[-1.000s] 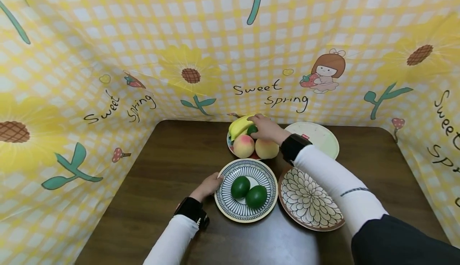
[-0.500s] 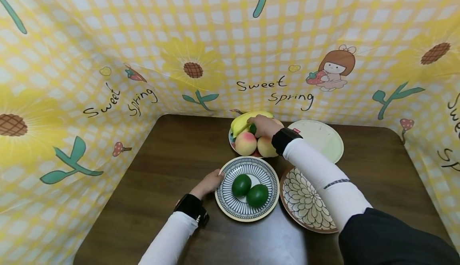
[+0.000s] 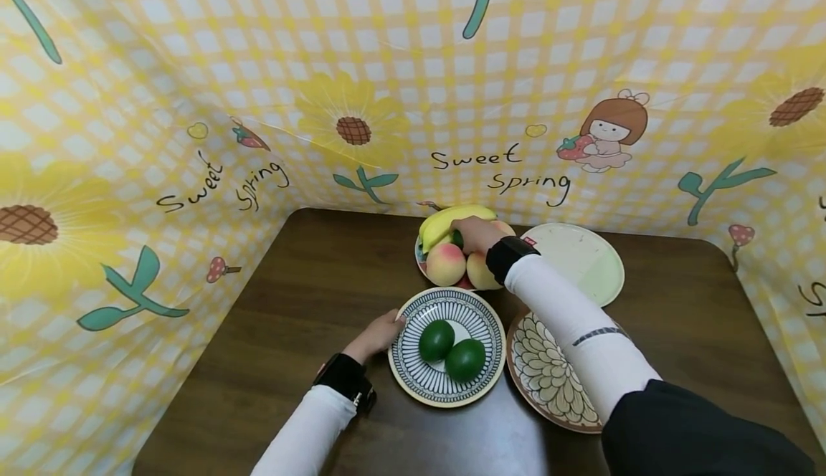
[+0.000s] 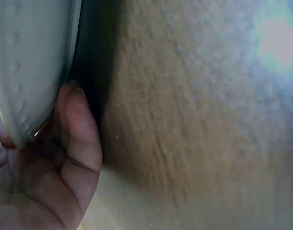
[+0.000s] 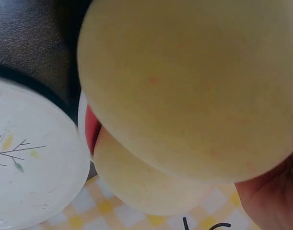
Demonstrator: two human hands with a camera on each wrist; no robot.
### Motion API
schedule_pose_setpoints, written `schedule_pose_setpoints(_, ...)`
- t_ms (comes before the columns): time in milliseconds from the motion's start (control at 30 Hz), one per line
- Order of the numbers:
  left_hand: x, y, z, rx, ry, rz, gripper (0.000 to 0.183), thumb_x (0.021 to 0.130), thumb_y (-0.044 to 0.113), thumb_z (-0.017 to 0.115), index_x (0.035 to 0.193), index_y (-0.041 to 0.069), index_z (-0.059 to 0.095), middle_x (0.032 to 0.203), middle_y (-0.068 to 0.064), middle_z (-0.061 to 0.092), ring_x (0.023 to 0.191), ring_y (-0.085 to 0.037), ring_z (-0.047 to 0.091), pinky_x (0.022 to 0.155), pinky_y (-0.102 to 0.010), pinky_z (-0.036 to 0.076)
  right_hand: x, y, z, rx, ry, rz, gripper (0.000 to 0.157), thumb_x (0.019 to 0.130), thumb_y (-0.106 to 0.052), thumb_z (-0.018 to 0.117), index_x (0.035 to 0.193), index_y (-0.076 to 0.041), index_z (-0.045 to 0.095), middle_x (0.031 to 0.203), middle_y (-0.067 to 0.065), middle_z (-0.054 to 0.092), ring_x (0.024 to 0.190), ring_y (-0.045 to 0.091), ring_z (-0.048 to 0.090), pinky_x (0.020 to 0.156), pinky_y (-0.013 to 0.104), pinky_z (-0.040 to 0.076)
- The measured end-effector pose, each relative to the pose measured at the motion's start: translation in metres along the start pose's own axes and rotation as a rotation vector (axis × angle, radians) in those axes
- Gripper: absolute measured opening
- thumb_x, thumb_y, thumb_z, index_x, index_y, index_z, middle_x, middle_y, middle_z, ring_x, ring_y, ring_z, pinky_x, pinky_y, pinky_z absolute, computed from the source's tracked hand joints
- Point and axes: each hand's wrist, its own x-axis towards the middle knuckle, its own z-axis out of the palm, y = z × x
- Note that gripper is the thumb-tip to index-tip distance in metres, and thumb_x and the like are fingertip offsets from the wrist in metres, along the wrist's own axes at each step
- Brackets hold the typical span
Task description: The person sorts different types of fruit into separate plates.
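My left hand (image 3: 377,334) grips the left rim of a round blue-and-white patterned plate (image 3: 406,374); in the left wrist view its curled fingers (image 4: 81,124) are under the plate's edge. Two smooth, dark green oval fruits (image 3: 437,340) lie on this plate. At the back, my right hand (image 3: 476,234) reaches into a fruit plate (image 3: 421,264), its fingers around another dark green oval fruit (image 3: 457,238), mostly hidden. Bananas (image 3: 442,223) and several peaches (image 3: 446,264) surround it. A peach (image 5: 189,91) fills much of the right wrist view, hiding the fingertips.
A pale plate (image 3: 590,264) stands right of the fruit plate. In front of it, a brown-rimmed petal-patterned plate (image 3: 545,372) lies partly under my right forearm. A yellow checked cloth (image 3: 387,46) borders the back and sides of the wooden table (image 3: 290,282).
My right hand has lowered deeper among the fruits, its fingers closing around the green one. The left hand keeps its hold on the plate. The head view has shifted slightly.
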Motion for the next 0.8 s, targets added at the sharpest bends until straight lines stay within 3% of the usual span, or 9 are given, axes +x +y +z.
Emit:
schedule_pose_setpoints(133, -0.0009, 0.0013, -0.0005, 0.0, 0.012, 0.014, 0.035, 0.108, 0.018, 0.039, 0.127, -0.005, 0.057, 0.112, -0.023, 0.067, 0.102, -0.033, 0.065, 0.098, -0.045, 0.05, 0.0015, 0.0011, 0.0029, 0.018, 0.019, -0.024, 0.038, 0.085, 0.012, 0.056, 0.12, -0.003, 0.063, 0.106, 0.016, 0.066, 0.086, 0.021, 0.046, 0.079, 0.032, 0.036)
schedule_pose_setpoints(267, -0.0003, 0.0006, -0.0011, -0.004, 0.012, 0.008, 0.034, 0.108, 0.018, 0.039, 0.126, -0.004, 0.058, 0.108, -0.022, 0.067, 0.099, -0.031, 0.066, 0.095, -0.042, 0.051, 0.0026, 0.0025, 0.0042, -0.006, 0.023, -0.033, 0.038, 0.087, 0.009, 0.059, 0.123, -0.004, 0.064, 0.112, 0.016, 0.066, 0.092, 0.023, 0.049, 0.083, 0.033, 0.039)
schedule_pose_setpoints(433, 0.0022, -0.0016, -0.0011, -0.006, -0.006, -0.024, 0.038, 0.11, 0.019, 0.038, 0.135, -0.005, 0.054, 0.116, -0.023, 0.066, 0.099, -0.03, 0.065, 0.094, -0.043, 0.051, 0.001, 0.0052, 0.0038, -0.013, 0.032, -0.016, 0.044, 0.091, -0.004, 0.066, 0.135, -0.008, 0.062, 0.137, 0.022, 0.056, 0.109, 0.027, 0.052, 0.09, 0.036, 0.044)
schedule_pose_setpoints(667, 0.0032, -0.0013, -0.0023, -0.006, -0.008, -0.017, 0.043, 0.11, 0.018, 0.038, 0.142, -0.007, 0.05, 0.129, -0.027, 0.063, 0.113, -0.036, 0.063, 0.104, -0.049, 0.048, 0.0044, 0.0092, 0.0043, -0.005, 0.083, -0.034, 0.049, 0.09, -0.012, 0.071, 0.137, -0.009, 0.058, 0.13, 0.027, 0.044, 0.101, 0.03, 0.053, 0.086, 0.039, 0.047)
schedule_pose_setpoints(800, 0.0016, -0.0003, -0.0016, -0.018, -0.008, -0.019, 0.043, 0.11, 0.018, 0.038, 0.142, -0.007, 0.05, 0.131, -0.026, 0.062, 0.118, -0.036, 0.062, 0.109, -0.05, 0.045, 0.0017, 0.0101, 0.0058, 0.058, 0.128, -0.028, 0.052, 0.089, -0.008, 0.072, 0.139, -0.008, 0.055, 0.13, 0.026, 0.039, 0.096, 0.029, 0.053, 0.083, 0.037, 0.045)
